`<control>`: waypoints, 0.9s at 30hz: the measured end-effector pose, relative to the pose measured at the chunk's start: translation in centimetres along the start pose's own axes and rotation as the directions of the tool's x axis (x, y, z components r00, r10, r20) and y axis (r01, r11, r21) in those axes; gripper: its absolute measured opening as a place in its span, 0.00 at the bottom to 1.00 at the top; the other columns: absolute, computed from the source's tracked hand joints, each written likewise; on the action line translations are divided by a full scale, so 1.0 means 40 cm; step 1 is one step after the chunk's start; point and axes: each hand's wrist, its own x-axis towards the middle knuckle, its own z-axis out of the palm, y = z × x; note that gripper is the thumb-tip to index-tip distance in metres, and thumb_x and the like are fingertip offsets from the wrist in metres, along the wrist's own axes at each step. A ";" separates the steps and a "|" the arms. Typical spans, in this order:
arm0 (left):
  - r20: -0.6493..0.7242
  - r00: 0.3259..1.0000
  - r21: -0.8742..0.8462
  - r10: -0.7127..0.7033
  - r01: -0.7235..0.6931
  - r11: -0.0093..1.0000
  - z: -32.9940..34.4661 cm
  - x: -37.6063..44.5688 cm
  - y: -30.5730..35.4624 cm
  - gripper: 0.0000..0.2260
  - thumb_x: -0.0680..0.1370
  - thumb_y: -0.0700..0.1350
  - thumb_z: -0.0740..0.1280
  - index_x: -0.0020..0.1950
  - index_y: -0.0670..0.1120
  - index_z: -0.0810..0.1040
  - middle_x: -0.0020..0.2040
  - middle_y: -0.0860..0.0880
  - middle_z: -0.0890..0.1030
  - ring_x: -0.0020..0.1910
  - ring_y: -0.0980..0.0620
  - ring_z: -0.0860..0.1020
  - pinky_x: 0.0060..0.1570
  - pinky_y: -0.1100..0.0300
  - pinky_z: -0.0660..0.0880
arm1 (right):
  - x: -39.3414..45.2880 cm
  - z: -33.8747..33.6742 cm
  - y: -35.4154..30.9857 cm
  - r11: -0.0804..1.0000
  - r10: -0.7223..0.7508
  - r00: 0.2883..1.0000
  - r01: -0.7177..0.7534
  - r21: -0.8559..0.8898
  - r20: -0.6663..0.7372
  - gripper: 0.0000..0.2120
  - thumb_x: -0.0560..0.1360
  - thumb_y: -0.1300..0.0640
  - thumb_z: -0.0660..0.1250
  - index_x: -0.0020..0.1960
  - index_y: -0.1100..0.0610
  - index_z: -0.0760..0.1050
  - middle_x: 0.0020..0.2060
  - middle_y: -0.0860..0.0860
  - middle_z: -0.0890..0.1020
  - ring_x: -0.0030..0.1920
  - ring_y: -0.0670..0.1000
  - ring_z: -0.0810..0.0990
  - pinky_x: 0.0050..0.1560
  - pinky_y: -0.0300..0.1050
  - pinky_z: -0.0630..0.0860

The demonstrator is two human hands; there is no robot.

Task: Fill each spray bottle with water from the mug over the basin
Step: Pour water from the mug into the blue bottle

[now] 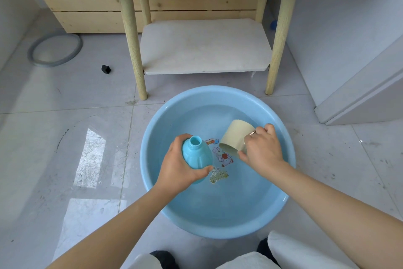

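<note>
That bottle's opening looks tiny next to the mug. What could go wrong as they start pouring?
1. The blue spray bottle has a narrow neck, while the beige mug has a wide mouth, so water may run down the outside.
2. The left hand holds the bottle tilted, so it may spill before filling.
3. Both sit over the blue basin, so spills likely land there, but splashes could reach the already wet-looking floor.
</note>
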 end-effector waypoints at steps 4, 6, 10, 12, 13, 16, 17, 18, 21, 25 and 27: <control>0.007 1.000 0.011 0.021 -0.021 1.000 0.000 0.000 -0.002 0.36 0.59 0.51 0.81 0.61 0.61 0.65 0.57 0.60 0.72 0.53 0.62 0.73 0.46 0.75 0.67 | -0.004 -0.015 -0.005 0.969 0.093 0.996 -0.093 0.229 0.010 0.19 0.74 0.38 0.60 0.36 0.52 0.74 0.32 0.48 0.77 0.43 0.52 0.66 0.51 0.44 0.55; 0.007 0.999 0.017 0.032 -0.032 0.999 0.000 0.000 -0.004 0.37 0.59 0.50 0.81 0.62 0.61 0.65 0.58 0.59 0.72 0.53 0.63 0.72 0.47 0.76 0.66 | -0.002 -0.030 -0.003 0.903 0.199 0.978 -0.208 0.377 0.063 0.21 0.73 0.38 0.61 0.29 0.52 0.67 0.26 0.47 0.71 0.40 0.52 0.68 0.48 0.46 0.56; -0.009 1.000 0.016 0.027 -0.027 1.000 -0.001 -0.001 -0.001 0.34 0.60 0.50 0.81 0.59 0.61 0.65 0.56 0.60 0.72 0.52 0.65 0.72 0.46 0.74 0.68 | 0.004 -0.068 0.010 0.646 0.343 0.901 -0.432 0.630 0.266 0.25 0.73 0.40 0.63 0.28 0.53 0.57 0.22 0.47 0.63 0.29 0.52 0.66 0.45 0.47 0.59; -0.014 1.000 0.010 0.027 -0.027 1.000 -0.001 0.000 0.001 0.34 0.60 0.49 0.81 0.58 0.61 0.65 0.56 0.60 0.71 0.52 0.64 0.72 0.46 0.74 0.68 | 0.002 -0.084 0.018 0.483 0.364 0.876 -0.467 0.741 0.315 0.26 0.72 0.41 0.66 0.28 0.53 0.55 0.23 0.48 0.60 0.28 0.52 0.63 0.39 0.46 0.59; -0.016 1.000 0.005 0.027 -0.026 1.000 -0.001 0.001 0.003 0.34 0.60 0.49 0.81 0.58 0.61 0.65 0.56 0.60 0.71 0.52 0.63 0.72 0.47 0.73 0.67 | 0.000 -0.090 0.021 0.414 0.368 0.875 -0.457 0.788 0.314 0.26 0.72 0.42 0.67 0.28 0.53 0.55 0.23 0.47 0.59 0.28 0.52 0.61 0.36 0.46 0.57; -0.012 0.999 0.003 0.033 -0.033 0.999 0.001 0.004 0.006 0.33 0.60 0.49 0.80 0.58 0.60 0.65 0.56 0.58 0.72 0.53 0.59 0.72 0.49 0.67 0.68 | -0.007 -0.115 0.021 0.303 0.370 0.891 -0.383 0.873 0.263 0.27 0.70 0.42 0.69 0.27 0.52 0.55 0.19 0.46 0.57 0.27 0.50 0.59 0.33 0.44 0.55; -0.009 0.999 0.007 0.039 -0.039 0.999 0.002 0.004 0.008 0.33 0.60 0.49 0.80 0.58 0.60 0.65 0.56 0.58 0.72 0.53 0.59 0.72 0.50 0.66 0.68 | -0.009 -0.126 0.019 0.302 0.372 0.900 -0.348 0.888 0.227 0.27 0.70 0.42 0.69 0.27 0.52 0.55 0.19 0.46 0.57 0.27 0.50 0.60 0.34 0.44 0.56; -0.008 0.999 0.009 0.044 -0.044 0.999 0.004 0.005 0.009 0.33 0.60 0.49 0.80 0.58 0.60 0.65 0.56 0.58 0.72 0.53 0.59 0.72 0.50 0.66 0.68 | -0.011 -0.138 0.015 0.309 0.372 0.910 -0.310 0.899 0.185 0.27 0.70 0.42 0.69 0.27 0.52 0.55 0.19 0.46 0.58 0.29 0.50 0.60 0.34 0.44 0.56; -0.002 0.999 0.020 0.053 -0.053 0.998 0.005 0.005 0.012 0.33 0.60 0.49 0.80 0.57 0.60 0.65 0.55 0.58 0.73 0.52 0.59 0.72 0.47 0.70 0.68 | -0.016 -0.174 0.000 0.366 0.376 0.926 -0.178 0.913 0.029 0.28 0.70 0.42 0.70 0.27 0.54 0.56 0.19 0.48 0.60 0.33 0.52 0.61 0.36 0.45 0.59; 0.011 0.999 0.021 0.048 -0.049 0.999 0.004 0.005 0.015 0.33 0.60 0.50 0.80 0.57 0.60 0.65 0.55 0.57 0.74 0.52 0.58 0.74 0.44 0.72 0.69 | -0.024 -0.202 -0.025 0.553 0.353 0.907 -0.005 0.833 -0.229 0.28 0.68 0.39 0.68 0.25 0.53 0.56 0.19 0.48 0.60 0.28 0.49 0.63 0.43 0.45 0.58; 0.016 0.999 0.019 0.044 -0.045 0.999 0.003 0.005 0.017 0.33 0.60 0.50 0.80 0.58 0.60 0.65 0.55 0.57 0.75 0.51 0.58 0.74 0.44 0.72 0.69 | -0.022 -0.200 -0.032 0.629 0.336 0.889 0.034 0.777 -0.311 0.26 0.66 0.34 0.63 0.25 0.52 0.58 0.20 0.46 0.63 0.30 0.49 0.67 0.44 0.44 0.56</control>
